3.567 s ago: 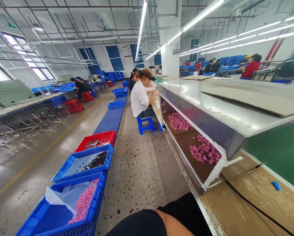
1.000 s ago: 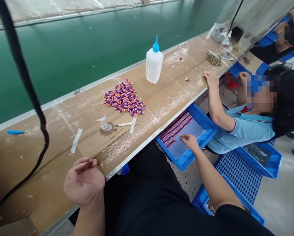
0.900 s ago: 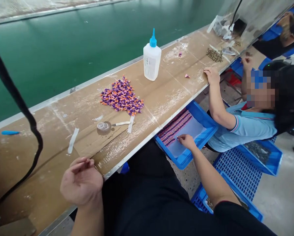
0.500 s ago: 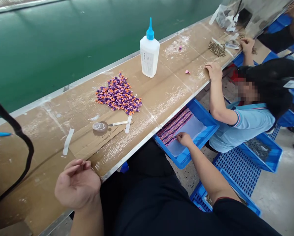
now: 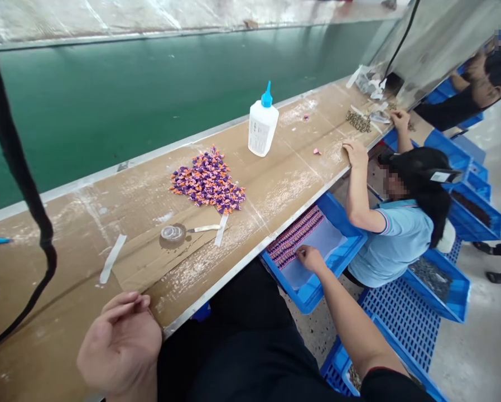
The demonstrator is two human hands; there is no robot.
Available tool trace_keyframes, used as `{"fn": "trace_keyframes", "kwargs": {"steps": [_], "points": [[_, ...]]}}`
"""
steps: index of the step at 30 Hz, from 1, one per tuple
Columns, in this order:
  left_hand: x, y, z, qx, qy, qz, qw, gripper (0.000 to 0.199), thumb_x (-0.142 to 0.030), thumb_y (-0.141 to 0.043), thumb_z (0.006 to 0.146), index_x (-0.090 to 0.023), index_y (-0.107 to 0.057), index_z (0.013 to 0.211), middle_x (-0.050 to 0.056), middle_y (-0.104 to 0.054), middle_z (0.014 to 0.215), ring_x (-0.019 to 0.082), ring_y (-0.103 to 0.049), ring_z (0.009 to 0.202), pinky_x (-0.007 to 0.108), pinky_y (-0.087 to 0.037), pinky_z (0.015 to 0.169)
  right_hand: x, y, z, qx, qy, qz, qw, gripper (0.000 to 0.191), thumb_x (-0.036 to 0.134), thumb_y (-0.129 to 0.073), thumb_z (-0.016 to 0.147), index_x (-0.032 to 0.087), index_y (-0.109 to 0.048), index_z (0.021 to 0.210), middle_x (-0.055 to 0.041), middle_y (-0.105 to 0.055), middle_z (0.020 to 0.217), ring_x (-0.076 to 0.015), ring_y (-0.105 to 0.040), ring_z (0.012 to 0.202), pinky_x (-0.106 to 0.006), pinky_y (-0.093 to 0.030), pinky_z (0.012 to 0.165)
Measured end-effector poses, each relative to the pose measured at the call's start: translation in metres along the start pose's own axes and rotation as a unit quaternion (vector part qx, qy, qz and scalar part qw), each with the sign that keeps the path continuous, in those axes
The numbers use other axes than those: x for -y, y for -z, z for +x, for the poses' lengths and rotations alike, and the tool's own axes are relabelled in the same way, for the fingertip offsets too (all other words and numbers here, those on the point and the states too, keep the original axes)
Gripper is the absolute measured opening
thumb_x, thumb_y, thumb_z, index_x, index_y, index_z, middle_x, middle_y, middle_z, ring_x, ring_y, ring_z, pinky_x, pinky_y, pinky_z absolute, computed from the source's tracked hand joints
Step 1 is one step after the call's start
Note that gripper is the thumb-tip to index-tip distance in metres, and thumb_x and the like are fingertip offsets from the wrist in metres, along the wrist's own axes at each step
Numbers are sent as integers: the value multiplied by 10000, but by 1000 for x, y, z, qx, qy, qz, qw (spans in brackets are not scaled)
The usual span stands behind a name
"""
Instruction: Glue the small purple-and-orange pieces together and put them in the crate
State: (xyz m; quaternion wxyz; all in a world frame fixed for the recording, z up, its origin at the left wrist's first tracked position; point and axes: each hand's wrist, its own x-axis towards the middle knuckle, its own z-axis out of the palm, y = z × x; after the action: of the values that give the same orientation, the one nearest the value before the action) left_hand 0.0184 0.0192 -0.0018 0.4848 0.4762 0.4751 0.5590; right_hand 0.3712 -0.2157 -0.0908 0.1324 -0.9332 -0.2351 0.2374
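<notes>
My left hand (image 5: 120, 340) rests palm up at the table's front edge, its fingers loosely curled and apart, with nothing in it. My right hand (image 5: 310, 259) reaches into a blue tray (image 5: 307, 303) below the table edge; its fingers are pressed together at the rows of purple and pink pieces (image 5: 294, 237), and what they hold is too small to make out. A heap of purple and orange pieces (image 5: 208, 178) lies on the table. In front of it are a clear blob of glue (image 5: 172, 233) on cardboard and a small tool (image 5: 204, 228).
A white bottle with a blue tip (image 5: 263, 129) stands at the table's back edge. A black cable (image 5: 33, 206) hangs at left. On the right, a person in a light blue shirt (image 5: 405, 229) works at the table. More blue trays (image 5: 438, 282) stand beyond.
The view has tilted up and shifted, so the table things appear lower. My right hand remains at the rows in the tray, and my left hand is still palm up.
</notes>
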Motion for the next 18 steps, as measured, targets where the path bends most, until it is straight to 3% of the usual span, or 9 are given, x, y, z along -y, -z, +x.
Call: {"fn": "trace_keyframes", "kwargs": {"steps": [2, 5, 8, 11, 14, 18], "points": [[0, 0, 1, -24, 23, -48, 998, 235, -430, -738, 680, -223, -666, 594, 76, -644, 848, 248, -573, 799, 408, -400, 712, 7, 19, 4, -69, 8, 2, 998, 135, 243, -701, 928, 224, -780, 820, -39, -764, 686, -207, -748, 685, -258, -522, 656], [-3, -4, 4, -41, 27, -75, 996, 178, -400, -758, 626, -235, -719, 572, 76, -650, 805, 239, -562, 766, 391, -401, 683, 27, 69, 32, -190, 25, 15, 981, 320, 382, -515, 1047, 201, -774, 995, -82, -804, 860, -226, -766, 819, -293, -557, 787], [-7, -9, 6, -59, 21, -85, 994, 164, -395, -744, 581, -239, -718, 536, 85, -647, 765, 237, -541, 727, 388, -404, 649, 63, 129, 91, -315, 37, 58, 947, 380, 413, -458, 1064, 163, -743, 1067, -117, -801, 958, -247, -751, 929, -333, -555, 915], [-10, -11, 6, -69, 22, -87, 994, 158, -380, -747, 563, -233, -711, 518, 99, -641, 758, 240, -532, 718, 391, -403, 636, 104, 172, 157, -325, 42, 72, 942, 315, 372, -563, 1021, 151, -722, 1179, -140, -804, 1080, -265, -738, 1055, -376, -531, 1036], [-12, -10, 6, -68, 29, -85, 994, 154, -375, -754, 557, -230, -722, 517, 109, -641, 760, 240, -524, 709, 397, -409, 632, 130, 186, 199, -312, 36, 77, 946, 254, 324, -668, 956, 163, -719, 1146, -142, -800, 1083, -286, -721, 1105, -413, -523, 1075], [-11, -9, 4, -77, 29, -88, 993, 166, -383, -759, 553, -223, -731, 517, 119, -642, 765, 245, -528, 720, 394, -409, 631, 136, 177, 204, -306, 49, 86, 947, 141, 243, -592, 975, 181, -701, 1038, -145, -791, 1066, -279, -717, 1096, -424, -518, 1088]]}}
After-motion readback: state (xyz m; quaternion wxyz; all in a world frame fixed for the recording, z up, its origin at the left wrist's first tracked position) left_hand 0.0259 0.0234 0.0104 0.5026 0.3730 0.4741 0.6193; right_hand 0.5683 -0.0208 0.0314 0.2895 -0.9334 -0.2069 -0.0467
